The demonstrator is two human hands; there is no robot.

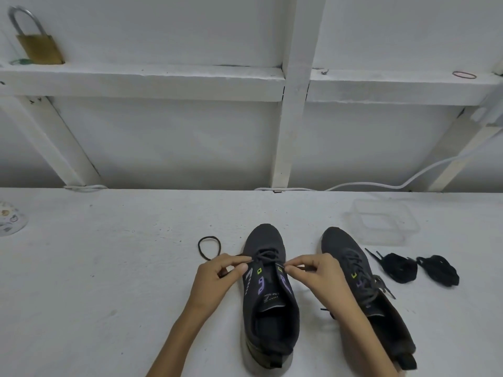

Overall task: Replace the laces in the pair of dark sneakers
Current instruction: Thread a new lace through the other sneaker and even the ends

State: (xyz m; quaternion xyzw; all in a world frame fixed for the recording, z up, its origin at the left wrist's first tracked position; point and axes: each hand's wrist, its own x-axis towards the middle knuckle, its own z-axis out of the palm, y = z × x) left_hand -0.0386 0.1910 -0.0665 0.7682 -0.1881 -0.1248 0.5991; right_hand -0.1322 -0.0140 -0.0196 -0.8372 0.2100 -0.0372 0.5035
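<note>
Left hand (215, 273) and right hand (313, 273) each pinched the lace (268, 255) between thumb and forefinger, either side of the sneaker (269, 308) on the table (109, 268). Its top eyelets were bare, so this looked like stripping out the old lace. Next up, tug the following crossing free. The second sneaker (362, 281) sat laced alongside, with bundled laces (400, 268) beyond. The tongue print was too small to read.

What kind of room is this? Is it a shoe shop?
Probably not. It looks like a plain workbench in a home or workshop: a white painted table against a framed wall, a brass padlock and rubber band on the ledge, a white cable along the back.
</note>
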